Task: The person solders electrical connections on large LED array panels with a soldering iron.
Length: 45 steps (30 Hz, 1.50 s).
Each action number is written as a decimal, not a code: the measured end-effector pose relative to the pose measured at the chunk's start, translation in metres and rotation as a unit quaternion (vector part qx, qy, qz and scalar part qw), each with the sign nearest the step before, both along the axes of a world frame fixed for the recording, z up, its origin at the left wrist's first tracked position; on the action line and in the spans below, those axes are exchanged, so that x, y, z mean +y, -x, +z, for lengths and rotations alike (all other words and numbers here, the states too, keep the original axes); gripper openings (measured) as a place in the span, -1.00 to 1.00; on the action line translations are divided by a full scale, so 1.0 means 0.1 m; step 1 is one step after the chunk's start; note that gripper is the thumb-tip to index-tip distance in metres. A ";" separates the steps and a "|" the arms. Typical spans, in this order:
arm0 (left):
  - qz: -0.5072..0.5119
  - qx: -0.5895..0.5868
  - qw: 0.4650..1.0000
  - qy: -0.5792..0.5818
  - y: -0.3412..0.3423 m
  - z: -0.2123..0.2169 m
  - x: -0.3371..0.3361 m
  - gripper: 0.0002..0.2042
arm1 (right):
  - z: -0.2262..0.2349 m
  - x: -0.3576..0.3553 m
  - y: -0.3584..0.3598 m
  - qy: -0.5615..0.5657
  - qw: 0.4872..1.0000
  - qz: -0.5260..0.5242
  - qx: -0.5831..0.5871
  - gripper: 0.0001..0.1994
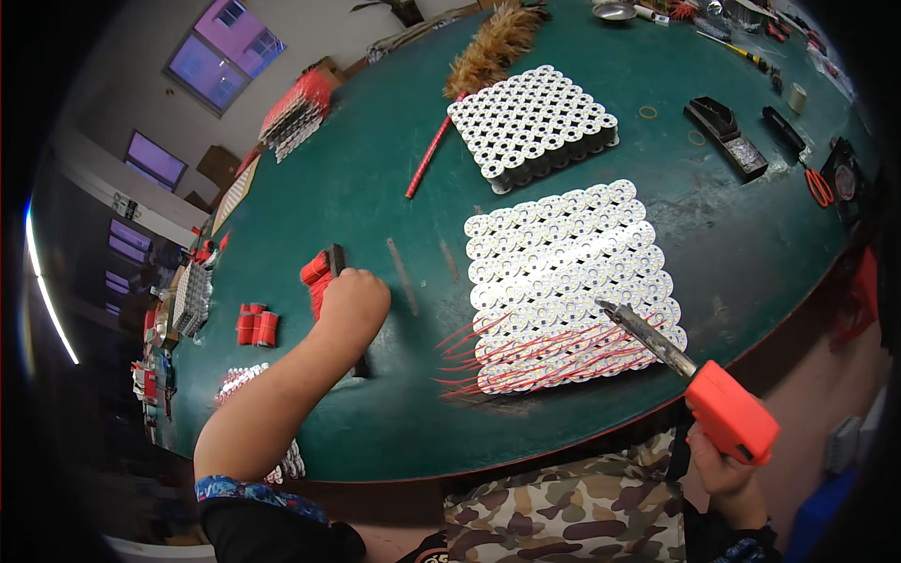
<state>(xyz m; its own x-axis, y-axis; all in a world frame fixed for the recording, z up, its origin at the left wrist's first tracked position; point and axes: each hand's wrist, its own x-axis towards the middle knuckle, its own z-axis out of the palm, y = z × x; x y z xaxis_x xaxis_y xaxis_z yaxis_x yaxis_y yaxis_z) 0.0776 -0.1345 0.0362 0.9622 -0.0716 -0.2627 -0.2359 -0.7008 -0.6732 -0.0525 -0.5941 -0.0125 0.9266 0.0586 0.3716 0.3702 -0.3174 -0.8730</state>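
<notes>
My right hand (721, 464) grips the orange handle of a soldering iron (730, 413). Its dark metal tip points left, over a sheet of joined round white LED boards (563, 253); whether it touches them I cannot tell. Thin red wires (554, 359) lie across the near rows, their loose ends sticking out past the left edge. To the left, my left hand (357, 298) is curled closed at a bundle of red wires (316, 269), beside a dark bar (337, 255) that runs under the hand. My fingertips are hidden there.
Beyond the sheet stands a stack of white round boards (530, 117), with a feather duster (493, 47) behind it. Red wire bundles (257, 325) lie far left. On the right are a black holder (727, 136), red-handled scissors (818, 186) and a yellow screwdriver (746, 54) on the green table (404, 422).
</notes>
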 end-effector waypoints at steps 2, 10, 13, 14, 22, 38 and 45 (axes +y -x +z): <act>0.004 0.004 1.000 0.002 -0.01 0.05 -0.03 -0.88 | 0.02 -0.01 0.01 0.003 1.000 0.001 -0.001 -0.78; -0.143 -0.191 0.931 0.276 0.13 0.21 -0.18 -0.85 | 0.00 0.01 0.01 -0.028 0.996 0.012 0.088 -0.78; -0.156 -0.231 0.859 0.430 0.21 0.12 -0.54 -0.85 | 0.02 0.08 -0.05 -0.044 0.994 0.029 0.098 -0.78; -0.155 -0.230 0.858 0.433 0.24 0.09 -0.65 -0.85 | 0.01 0.10 -0.07 -0.041 0.994 0.028 0.100 -0.78; -0.251 -0.159 0.871 0.391 0.41 -0.09 -1.06 -0.78 | 0.18 0.22 -0.24 0.057 0.995 0.087 0.006 -0.80; -0.206 -0.146 0.834 0.491 0.54 -0.08 -1.12 -0.75 | 0.07 0.29 -0.30 0.123 0.986 0.106 -0.039 -0.71; -0.209 -0.122 0.836 0.492 0.52 -0.10 -1.11 -0.75 | -0.04 0.33 -0.33 0.092 0.980 0.175 -0.009 -0.67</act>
<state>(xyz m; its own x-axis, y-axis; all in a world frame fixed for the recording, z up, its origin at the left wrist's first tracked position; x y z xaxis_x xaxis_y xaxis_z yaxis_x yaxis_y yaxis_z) 0.0253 -0.2455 0.0264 0.8153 -0.4811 0.3222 -0.5384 -0.8346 0.1164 -0.0193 -0.5606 -0.0163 0.8309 0.4395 0.3413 0.4996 -0.3190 -0.8054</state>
